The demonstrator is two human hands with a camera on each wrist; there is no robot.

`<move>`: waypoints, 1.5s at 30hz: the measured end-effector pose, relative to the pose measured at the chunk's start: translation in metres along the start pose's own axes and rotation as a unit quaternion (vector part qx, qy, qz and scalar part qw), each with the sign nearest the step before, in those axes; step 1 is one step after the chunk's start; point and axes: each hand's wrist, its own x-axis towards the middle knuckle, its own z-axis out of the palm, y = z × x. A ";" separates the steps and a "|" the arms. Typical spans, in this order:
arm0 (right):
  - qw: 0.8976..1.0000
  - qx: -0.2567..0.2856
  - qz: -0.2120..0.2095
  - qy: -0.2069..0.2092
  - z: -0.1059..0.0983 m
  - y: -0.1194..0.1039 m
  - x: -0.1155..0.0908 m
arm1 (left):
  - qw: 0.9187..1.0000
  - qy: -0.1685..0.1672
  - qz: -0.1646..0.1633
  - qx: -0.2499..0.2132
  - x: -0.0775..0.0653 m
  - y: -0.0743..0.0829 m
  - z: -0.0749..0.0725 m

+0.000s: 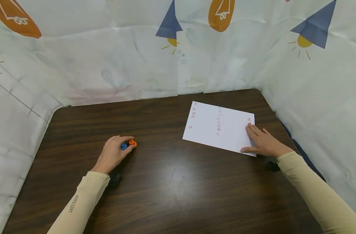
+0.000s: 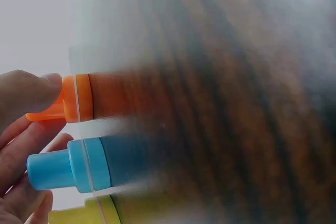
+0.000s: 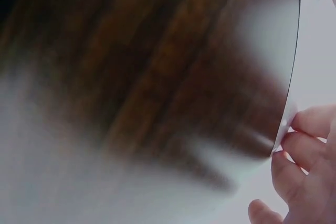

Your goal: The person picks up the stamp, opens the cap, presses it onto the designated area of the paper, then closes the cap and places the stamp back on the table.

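One white hanging sheet [image 1: 84, 65], creased, printed with orange bulb shapes and blue-grey cones over yellow half-suns; spans the rear and both sides.

One dark brown wood-grain surface [image 1: 154, 201], rounded at its far corners; carries the items below.

One cream sleeve with dark lettering [image 1: 90, 185], covering the left forearm; a small black device [image 1: 116, 181] sits beside its cuff.

One left hand [image 1: 112, 154], at the left part of the surface. Grip: thumb and fingers pinch the orange piece.

Three stepped cylindrical pieces, smooth, each with a narrow handle and a wider base, in a row by the left hand:
– one yellow-green stepped cylinder [image 2: 89, 214], partly cut off by the wrist view's lower edge;
– one blue stepped cylinder [image 1: 123, 146], next in line, within the curve of the hand; contact with the fingers cannot be told;
– one orange stepped cylinder [image 1: 133, 143], at the fingertips, slightly apart from the blue.

One white rectangular paper sheet [image 1: 204, 125], lying aslant on the right part of the surface; small red prints run in a left column and a middle column, with one more near the upper right corner.

One right hand [image 1: 263, 143], on the paper's right edge. Grip: spread, fingers extended, pressing without grasping.

One plain cream sleeve [image 1: 312, 188], on the right forearm.
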 end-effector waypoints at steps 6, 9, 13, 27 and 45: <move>1.000 0.000 -0.008 0.003 -0.001 -0.005 -0.001 | 1.000 -0.002 0.000 0.000 0.000 0.002 -0.002; 1.000 0.000 -0.011 0.005 -0.001 -0.007 -0.001 | 1.000 -0.003 -0.007 -0.006 0.001 0.003 -0.003; 1.000 -0.003 -0.017 0.008 -0.001 -0.009 -0.002 | 1.000 0.004 -0.012 -0.022 0.000 0.006 -0.004; 0.999 -0.009 -0.037 0.015 -0.002 -0.018 -0.003 | 0.996 0.043 0.022 -0.076 0.000 0.032 -0.003; 0.998 -0.014 -0.058 0.015 0.001 -0.031 0.000 | 0.985 0.023 0.020 -0.167 0.000 0.061 0.007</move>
